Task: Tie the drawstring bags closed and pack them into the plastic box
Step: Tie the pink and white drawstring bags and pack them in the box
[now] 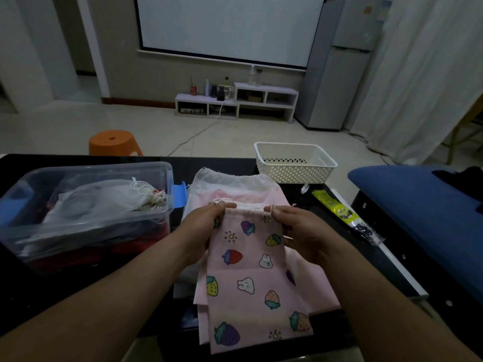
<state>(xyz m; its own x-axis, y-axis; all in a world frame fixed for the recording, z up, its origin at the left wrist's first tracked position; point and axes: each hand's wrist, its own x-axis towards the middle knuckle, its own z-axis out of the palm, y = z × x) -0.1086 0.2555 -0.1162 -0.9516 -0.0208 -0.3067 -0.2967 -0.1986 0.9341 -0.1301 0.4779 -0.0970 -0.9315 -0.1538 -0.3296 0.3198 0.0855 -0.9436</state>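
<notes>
Head view: the left hand point(206, 226) and right hand point(298, 228) each pinch a top corner of the pink strawberry-print drawstring bag point(251, 278), which hangs between them over more pink bags point(308, 283). Left of the left hand stands the clear plastic box point(86, 231), already holding tied bags point(109, 199); beyond the right hand sits a white perforated basket point(295, 163).

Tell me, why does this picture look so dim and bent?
Head view: weak room light leaves the black table and plastic box murky; the wide-angle lens bows the projector screen; the pink printed bag, pinched by the left hand and right hand, looks sharp.
</notes>
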